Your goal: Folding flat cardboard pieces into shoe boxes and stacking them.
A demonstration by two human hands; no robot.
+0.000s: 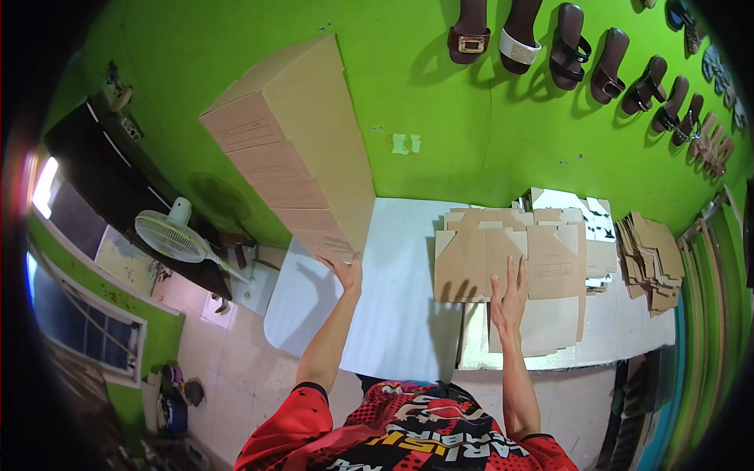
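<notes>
A tall stack of closed brown cardboard boxes (279,161) stands on the white table, against the green wall. At its lowest box is my left hand (342,271), fingers spread along the near side; whether it presses on the box I cannot tell. On the right lie flattened cardboard boxes (463,263), piled unevenly with flaps and cut corners showing. My right hand (510,298) is over this pile, fingers stretched out and apart, gripping nothing. Its shadow falls on the cardboard to the left.
The white table (393,290) runs between stack and pile. More folded cardboard (653,255) leans at the far right, beside long upright boards (707,298). A white fan (177,231) stands at left. Sandals (567,47) hang in a row on the wall above.
</notes>
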